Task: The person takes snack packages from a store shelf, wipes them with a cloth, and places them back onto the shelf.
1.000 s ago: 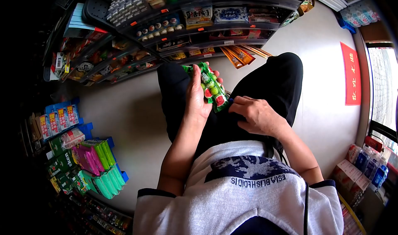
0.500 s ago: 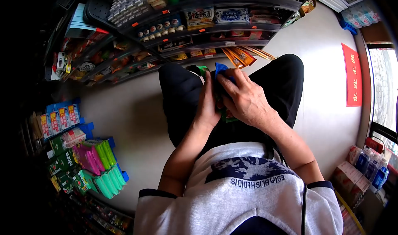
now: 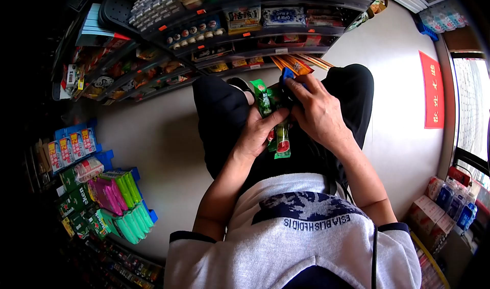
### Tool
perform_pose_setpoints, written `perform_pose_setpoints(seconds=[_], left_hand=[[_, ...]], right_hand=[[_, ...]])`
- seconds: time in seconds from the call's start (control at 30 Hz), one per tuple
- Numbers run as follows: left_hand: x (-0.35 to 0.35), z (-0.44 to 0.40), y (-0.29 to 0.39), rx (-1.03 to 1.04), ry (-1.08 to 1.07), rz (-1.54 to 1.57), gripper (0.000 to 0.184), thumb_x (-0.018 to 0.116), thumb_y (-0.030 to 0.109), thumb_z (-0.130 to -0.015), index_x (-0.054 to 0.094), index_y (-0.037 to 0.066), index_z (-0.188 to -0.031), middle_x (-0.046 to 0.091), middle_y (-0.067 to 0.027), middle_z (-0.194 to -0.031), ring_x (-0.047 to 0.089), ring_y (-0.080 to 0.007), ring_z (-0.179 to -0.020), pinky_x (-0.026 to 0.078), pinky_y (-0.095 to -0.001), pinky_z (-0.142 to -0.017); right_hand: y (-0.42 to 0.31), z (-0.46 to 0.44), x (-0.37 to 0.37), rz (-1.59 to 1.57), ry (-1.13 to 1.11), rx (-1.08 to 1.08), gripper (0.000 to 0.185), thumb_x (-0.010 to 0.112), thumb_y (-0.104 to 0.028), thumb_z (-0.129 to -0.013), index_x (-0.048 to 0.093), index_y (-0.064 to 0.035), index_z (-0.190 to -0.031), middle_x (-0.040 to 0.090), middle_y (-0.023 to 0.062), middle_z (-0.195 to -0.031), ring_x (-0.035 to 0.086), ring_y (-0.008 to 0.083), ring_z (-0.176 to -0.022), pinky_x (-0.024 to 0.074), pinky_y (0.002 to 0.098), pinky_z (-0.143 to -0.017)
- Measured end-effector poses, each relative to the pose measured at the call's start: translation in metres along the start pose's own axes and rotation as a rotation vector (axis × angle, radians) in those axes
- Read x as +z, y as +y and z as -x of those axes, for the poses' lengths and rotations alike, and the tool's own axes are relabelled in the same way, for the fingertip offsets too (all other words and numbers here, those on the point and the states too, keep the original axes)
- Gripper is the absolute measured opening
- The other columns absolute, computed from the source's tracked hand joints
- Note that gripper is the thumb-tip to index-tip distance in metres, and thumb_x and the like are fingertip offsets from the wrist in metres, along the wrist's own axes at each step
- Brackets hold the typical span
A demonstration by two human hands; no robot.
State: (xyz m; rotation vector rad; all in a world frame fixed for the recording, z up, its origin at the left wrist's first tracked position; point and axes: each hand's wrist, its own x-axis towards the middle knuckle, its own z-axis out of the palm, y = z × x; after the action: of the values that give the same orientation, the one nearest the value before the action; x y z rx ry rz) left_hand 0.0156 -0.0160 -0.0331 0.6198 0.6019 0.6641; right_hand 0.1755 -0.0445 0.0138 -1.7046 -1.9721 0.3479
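Note:
Slim green snack packets (image 3: 262, 97) with a red fruit picture are gripped in my left hand (image 3: 251, 135), its thumb lying across them. Their ends stick out above and below the fingers. My right hand (image 3: 322, 110) is closed on a blue cloth-like piece (image 3: 287, 78), just right of the packets. Part of the blue piece is covered by the fingers. Both hands are over my lap, between my dark trouser legs (image 3: 219, 115).
Ahead are store shelves (image 3: 306, 31) of packaged goods, with long orange packets (image 3: 293, 64) jutting from the bottom one. Stacked pink, green and teal packs (image 3: 127, 225) stand on the left floor. Boxes and bottles (image 3: 451, 202) are at right, near a red sign (image 3: 432, 90).
My hands have moved apart, and the green packets now show much more. The right hand has shifted right with the blue piece. My left thumb now lies across the packets.

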Motion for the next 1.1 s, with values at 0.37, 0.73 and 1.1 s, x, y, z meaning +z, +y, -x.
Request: perform_pose_setpoints(seconds=[0.37, 0.73, 1.1], left_hand=[[0.001, 0.000, 0.003, -0.099, 0.029, -0.256, 0.055, 0.063, 0.005, -0.078, 0.041, 0.001, -0.128, 0.055, -0.0037, -0.109, 0.053, -0.0122, -0.100, 0.045, -0.0258, -0.085], [-0.001, -0.003, 0.016, 0.084, -0.127, -0.181, 0.069, 0.065, 0.002, -0.079, 0.030, 0.004, -0.139, 0.056, -0.0017, -0.100, 0.053, -0.0062, -0.085, 0.043, -0.0199, -0.079], [-0.004, -0.006, 0.010, 0.118, 0.018, 0.118, 0.053, 0.057, 0.012, -0.085, 0.039, 0.005, -0.135, 0.059, -0.0098, -0.110, 0.061, -0.0213, -0.095, 0.052, -0.0329, -0.081]], right_hand=[[-0.022, -0.004, -0.003, -0.036, -0.044, -0.154, 0.051, 0.066, -0.004, -0.065, 0.058, -0.0021, -0.115, 0.057, 0.0115, -0.109, 0.059, 0.0282, -0.093, 0.0519, 0.0340, -0.078], [0.007, 0.000, -0.047, -0.793, -0.353, -0.228, 0.033, 0.052, 0.000, -0.064, 0.060, 0.0041, -0.095, 0.060, 0.0169, -0.094, 0.060, 0.0317, -0.090, 0.0478, 0.0369, -0.082], [-0.017, 0.017, -0.024, -0.391, -0.092, -0.088, 0.054, 0.064, 0.000, -0.063, 0.055, -0.0023, -0.116, 0.051, 0.0164, -0.114, 0.055, 0.0339, -0.103, 0.0511, 0.0375, -0.083]])
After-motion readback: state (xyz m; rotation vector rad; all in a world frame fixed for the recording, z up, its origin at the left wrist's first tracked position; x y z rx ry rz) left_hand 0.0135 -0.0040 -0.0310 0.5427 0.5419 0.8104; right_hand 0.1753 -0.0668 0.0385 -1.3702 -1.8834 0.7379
